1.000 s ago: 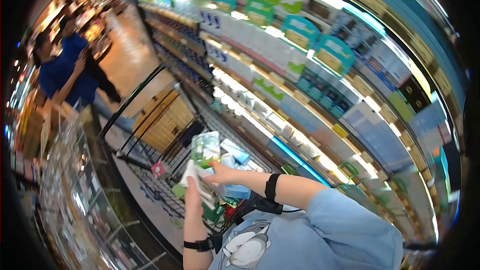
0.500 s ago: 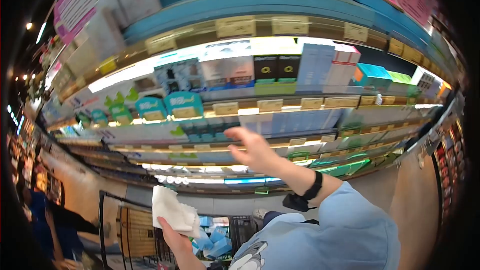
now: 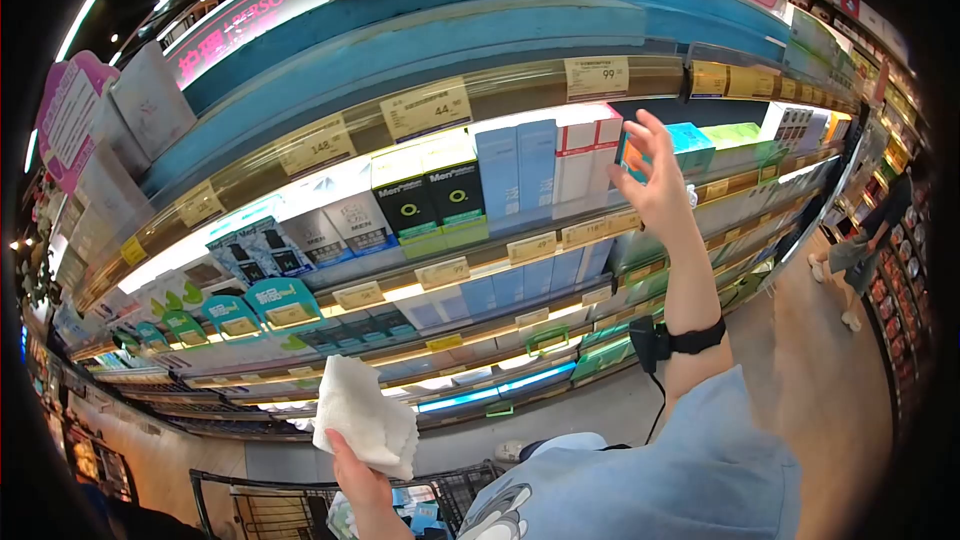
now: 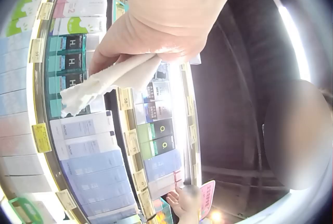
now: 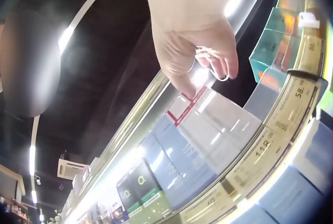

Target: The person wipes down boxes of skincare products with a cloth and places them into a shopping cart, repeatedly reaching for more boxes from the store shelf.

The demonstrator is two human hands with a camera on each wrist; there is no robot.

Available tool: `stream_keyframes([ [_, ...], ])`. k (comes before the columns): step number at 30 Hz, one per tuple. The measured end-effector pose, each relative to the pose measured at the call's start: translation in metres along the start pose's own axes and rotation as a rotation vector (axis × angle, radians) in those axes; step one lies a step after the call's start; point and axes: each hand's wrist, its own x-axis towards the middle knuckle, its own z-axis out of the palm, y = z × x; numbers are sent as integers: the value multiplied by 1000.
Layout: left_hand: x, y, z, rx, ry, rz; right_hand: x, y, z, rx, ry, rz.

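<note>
My left hand (image 3: pixel 364 488) pinches a folded white cloth or tissue (image 3: pixel 366 418) low in front of the shelves. The left wrist view shows the cloth (image 4: pixel 104 84) between thumb and fingers of that hand (image 4: pixel 156 31). My right hand (image 3: pixel 655 180) is raised at the upper shelf, its fingers spread and slightly bent, holding nothing. Beside it stand red-and-white boxes (image 3: pixel 585 158) and a teal box (image 3: pixel 690 148). Seen from the right wrist, the hand (image 5: pixel 200 52) hangs just above the red-edged white boxes (image 5: pixel 218 125); whether it touches them I cannot tell.
Black and green boxes (image 3: pixel 455 202) and blue boxes (image 3: pixel 515 175) line the same shelf, with price tags (image 3: pixel 426 112) along the rails. A black wire cart (image 3: pixel 460 490) with items inside is below. At the right, a person (image 3: pixel 875 225) is in the aisle beside another display.
The view has swung from the cart and aisle to the shelves. My right hand has left the cloth and risen rightward to the upper shelf; my left still holds the cloth.
</note>
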Motion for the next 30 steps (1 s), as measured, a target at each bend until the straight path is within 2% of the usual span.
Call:
stream_keyframes([
  [1, 1, -1, 3, -7, -7, 1, 5, 6, -2, 84, -139, 107],
  [3, 3, -3, 11, -14, -15, 3, 11, 15, -1, 33, -176, 112],
  [5, 3, -3, 18, -9, -16, 3, 18, 15, 1, 405, -416, 241],
  [9, 2, -2, 19, -26, -61, 52, 19, 18, -2, 265, -289, 254],
  [10, 2, -2, 17, -27, -59, 59, 14, 7, -6, 204, -186, 148],
  [11, 2, -1, 15, -32, -52, 68, 11, 5, -15, 100, -173, 120],
  [12, 1, 0, 12, -42, -27, 84, 1, 15, -23, 235, -79, 160],
  [14, -3, 4, 6, -30, 31, 69, -19, -14, -33, 377, -101, -2],
  [16, -8, 6, 0, -52, 108, 113, -47, -37, -33, 416, -161, 34],
  [18, -14, 5, -8, -23, 117, 217, -68, -66, -5, 669, -409, 102],
  [19, -21, 6, -12, -32, 162, 244, -72, -76, 16, 496, -561, -84],
  [20, -29, 6, -16, 115, 171, 316, -78, -87, 39, 317, -693, -280],
  [21, -35, 7, -18, 264, 178, 380, -95, -92, 67, 419, -804, -184],
  [22, -41, 10, -19, 257, 217, 398, -111, -100, 94, 473, -926, -124],
  [24, -51, 29, -15, 686, -61, 757, -143, -118, 138, 462, -1150, -22],
  [25, -60, 47, -4, 851, -68, 960, -161, -121, 160, 494, -1187, -96],
  [26, -65, 46, -15, 1197, -124, 919, -175, -134, 174, 539, -1217, -144],
  [27, -72, 50, -12, 1310, -126, 786, -186, -145, 185, 588, -1248, -191],
  [30, -86, 52, -36, 1264, 99, 803, -215, -172, 208, 680, -1318, -167],
])
